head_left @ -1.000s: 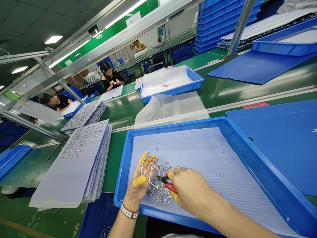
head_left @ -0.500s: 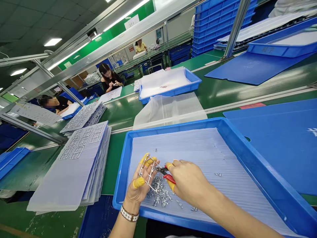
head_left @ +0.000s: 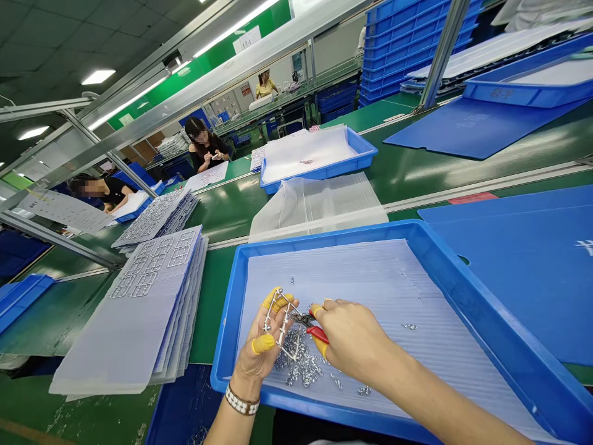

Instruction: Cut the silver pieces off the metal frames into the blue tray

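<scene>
My left hand (head_left: 260,346), with yellow finger covers and a patterned wristband, holds a silvery plastic frame (head_left: 284,330) upright above the blue tray (head_left: 324,233). My right hand (head_left: 354,337) is closed around red-handled cutters (head_left: 317,334), their dark jaws at the right side of the frame. Beneath the frame a pile of small shiny parts (head_left: 303,371) lies on the white liner. A few loose parts (head_left: 364,390) sit apart from the pile. Whether the jaws touch the frame is hard to tell.
Left of the tray stand stacked sheets (head_left: 125,334) with more silvery frames on top. Behind it are a plastic sheet (head_left: 319,204) and another blue tray (head_left: 319,167). A blue board (head_left: 523,266) lies to the right. People work farther back on the left.
The frame in my left hand has turned slightly and shifted a little to the right. My right hand and the cutters have barely moved.
</scene>
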Demonstrator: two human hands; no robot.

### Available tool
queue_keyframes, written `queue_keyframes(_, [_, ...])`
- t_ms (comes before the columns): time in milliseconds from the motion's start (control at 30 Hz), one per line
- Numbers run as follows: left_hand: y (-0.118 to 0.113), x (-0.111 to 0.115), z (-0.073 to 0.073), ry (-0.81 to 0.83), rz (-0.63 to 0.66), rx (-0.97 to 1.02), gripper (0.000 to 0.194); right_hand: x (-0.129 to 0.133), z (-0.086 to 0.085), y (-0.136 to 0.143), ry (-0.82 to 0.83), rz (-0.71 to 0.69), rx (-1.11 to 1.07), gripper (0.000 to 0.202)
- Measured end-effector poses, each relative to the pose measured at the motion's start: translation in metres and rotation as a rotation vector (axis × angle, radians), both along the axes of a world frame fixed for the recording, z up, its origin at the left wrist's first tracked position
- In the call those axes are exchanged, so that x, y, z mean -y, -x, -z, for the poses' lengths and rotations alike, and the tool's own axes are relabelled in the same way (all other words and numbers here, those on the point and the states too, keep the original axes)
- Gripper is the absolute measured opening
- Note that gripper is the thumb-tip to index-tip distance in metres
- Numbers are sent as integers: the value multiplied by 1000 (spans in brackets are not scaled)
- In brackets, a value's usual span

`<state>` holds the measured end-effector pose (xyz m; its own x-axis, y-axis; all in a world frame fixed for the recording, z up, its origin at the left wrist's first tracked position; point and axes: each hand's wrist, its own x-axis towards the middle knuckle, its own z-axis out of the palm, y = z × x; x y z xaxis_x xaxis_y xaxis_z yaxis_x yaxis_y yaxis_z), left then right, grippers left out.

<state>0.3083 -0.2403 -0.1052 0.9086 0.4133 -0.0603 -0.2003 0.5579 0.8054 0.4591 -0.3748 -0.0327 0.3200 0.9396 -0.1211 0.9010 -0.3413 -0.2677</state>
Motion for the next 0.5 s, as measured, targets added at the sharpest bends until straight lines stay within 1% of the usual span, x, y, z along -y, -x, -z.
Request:
queue_keyframes(133, [0,1,-1,-19,-11,10,80,-1,1,-1,15,-9,0,19])
queue_keyframes(300, [1,2,-1,-35,-21,-5,74,-3,7,-1,11,-19,-1,17])
queue_keyframes(400, [1,0,0,-30,-8,-5,74,-5,9,-2,-9,-24,-13,15])
queue_keyframes(500, [-2,-2,2,-24,-3,16,79,-6,9,-4,-36,11,-19,12])
